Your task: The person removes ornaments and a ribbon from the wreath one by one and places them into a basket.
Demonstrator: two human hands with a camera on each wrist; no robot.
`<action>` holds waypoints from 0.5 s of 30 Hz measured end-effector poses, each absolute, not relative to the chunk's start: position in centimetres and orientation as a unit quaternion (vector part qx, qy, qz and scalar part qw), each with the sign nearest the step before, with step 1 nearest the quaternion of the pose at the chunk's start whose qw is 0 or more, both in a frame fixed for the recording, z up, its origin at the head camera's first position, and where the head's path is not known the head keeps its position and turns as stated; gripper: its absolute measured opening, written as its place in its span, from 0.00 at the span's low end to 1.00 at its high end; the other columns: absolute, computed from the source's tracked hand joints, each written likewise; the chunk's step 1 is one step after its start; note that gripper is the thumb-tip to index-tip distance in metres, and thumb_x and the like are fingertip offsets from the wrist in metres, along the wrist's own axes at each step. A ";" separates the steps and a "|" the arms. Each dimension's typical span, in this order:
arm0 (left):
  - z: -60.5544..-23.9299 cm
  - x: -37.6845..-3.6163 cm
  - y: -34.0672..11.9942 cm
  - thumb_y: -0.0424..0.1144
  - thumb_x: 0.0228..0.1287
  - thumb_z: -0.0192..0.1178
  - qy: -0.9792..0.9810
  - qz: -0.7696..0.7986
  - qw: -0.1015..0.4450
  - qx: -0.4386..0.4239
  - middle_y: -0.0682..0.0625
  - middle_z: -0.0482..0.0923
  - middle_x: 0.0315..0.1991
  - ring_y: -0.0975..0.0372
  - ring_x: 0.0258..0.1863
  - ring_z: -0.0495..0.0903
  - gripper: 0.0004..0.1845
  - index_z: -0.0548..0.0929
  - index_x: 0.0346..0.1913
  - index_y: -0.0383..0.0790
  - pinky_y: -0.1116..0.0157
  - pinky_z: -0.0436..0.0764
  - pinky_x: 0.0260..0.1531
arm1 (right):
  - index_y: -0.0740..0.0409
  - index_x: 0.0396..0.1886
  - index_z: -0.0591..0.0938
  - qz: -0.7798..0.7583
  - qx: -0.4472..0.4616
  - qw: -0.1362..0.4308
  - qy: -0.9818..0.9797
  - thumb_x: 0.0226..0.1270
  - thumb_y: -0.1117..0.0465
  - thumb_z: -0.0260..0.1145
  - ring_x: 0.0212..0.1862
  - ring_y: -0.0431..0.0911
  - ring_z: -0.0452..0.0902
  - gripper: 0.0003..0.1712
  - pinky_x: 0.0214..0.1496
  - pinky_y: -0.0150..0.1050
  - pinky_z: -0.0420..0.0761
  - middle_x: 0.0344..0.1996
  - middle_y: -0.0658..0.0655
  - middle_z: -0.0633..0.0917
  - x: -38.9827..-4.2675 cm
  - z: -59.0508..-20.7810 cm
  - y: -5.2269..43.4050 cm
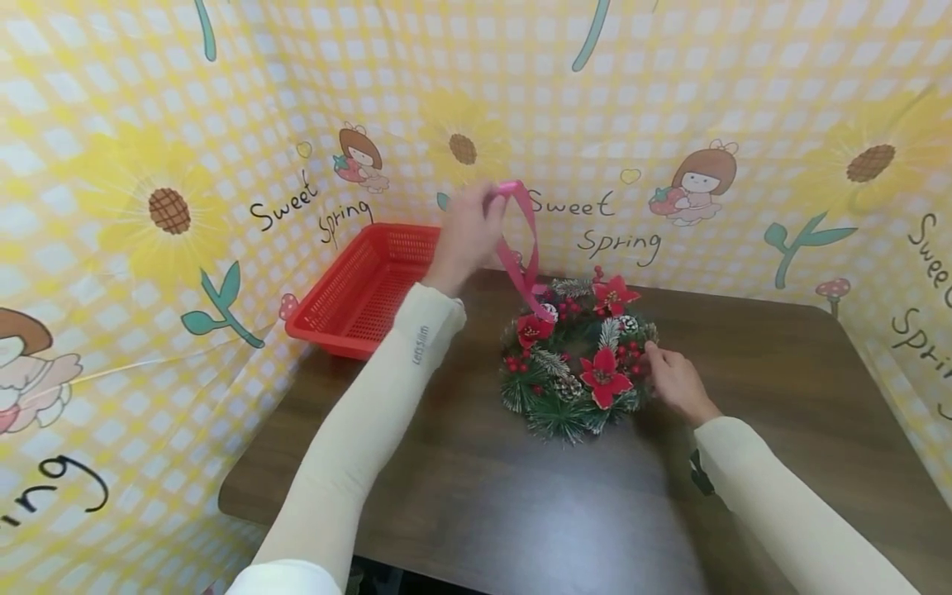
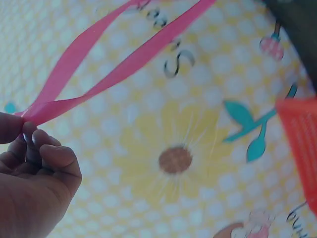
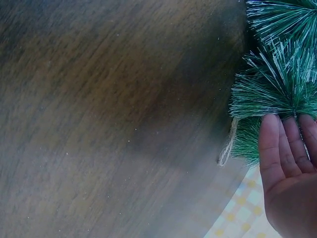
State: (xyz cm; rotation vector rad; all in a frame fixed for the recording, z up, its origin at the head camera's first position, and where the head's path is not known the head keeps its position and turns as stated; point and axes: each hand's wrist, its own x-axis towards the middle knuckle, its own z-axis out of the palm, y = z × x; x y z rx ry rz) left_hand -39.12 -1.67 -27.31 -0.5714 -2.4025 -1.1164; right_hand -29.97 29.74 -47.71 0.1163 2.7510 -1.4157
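Observation:
A green wreath (image 1: 576,364) with red flowers, berries and pine cones lies on the dark wooden table (image 1: 476,487). A pink ribbon loop (image 1: 521,248) runs up from its far edge. My left hand (image 1: 467,231) is raised above the table and pinches the top of the ribbon (image 2: 74,69) between thumb and fingers (image 2: 29,144). My right hand (image 1: 673,380) rests with straight fingers (image 3: 270,148) against the wreath's right side, touching the green needles (image 3: 275,84).
A red plastic basket (image 1: 364,289) sits at the table's back left corner, seen also as a red basket edge (image 2: 302,144). Yellow checked sheets (image 1: 669,99) with sunflowers wall in the table on three sides. A twine loop (image 3: 228,148) hangs from the wreath.

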 end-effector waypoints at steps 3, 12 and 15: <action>-25.7 -39.1 -3.2 0.41 0.71 0.50 -0.860 -0.415 0.228 -0.188 0.48 0.74 0.33 0.60 0.29 0.72 0.10 0.77 0.46 0.39 0.66 0.72 0.28 | 0.69 0.54 0.75 -0.454 0.037 0.026 0.890 0.73 0.37 0.34 0.39 0.58 0.77 0.41 0.34 0.41 0.77 0.44 0.69 0.80 -30.0 -47.7 29.8; -23.3 -39.6 -8.1 0.37 0.72 0.48 -0.842 -0.421 0.296 -0.164 0.47 0.73 0.34 0.61 0.33 0.70 0.09 0.76 0.43 0.34 0.69 0.70 0.35 | 0.69 0.54 0.74 -0.460 0.036 0.031 0.886 0.74 0.37 0.35 0.40 0.57 0.76 0.41 0.36 0.40 0.77 0.43 0.67 0.79 -29.8 -47.5 29.6; -23.2 -39.9 -9.9 0.36 0.71 0.49 -0.841 -0.403 0.324 -0.158 0.47 0.72 0.34 0.61 0.35 0.70 0.09 0.76 0.41 0.33 0.69 0.70 0.37 | 0.68 0.55 0.74 -0.463 0.037 0.037 0.885 0.72 0.35 0.35 0.41 0.57 0.75 0.42 0.38 0.41 0.77 0.44 0.67 0.79 -29.8 -47.5 29.6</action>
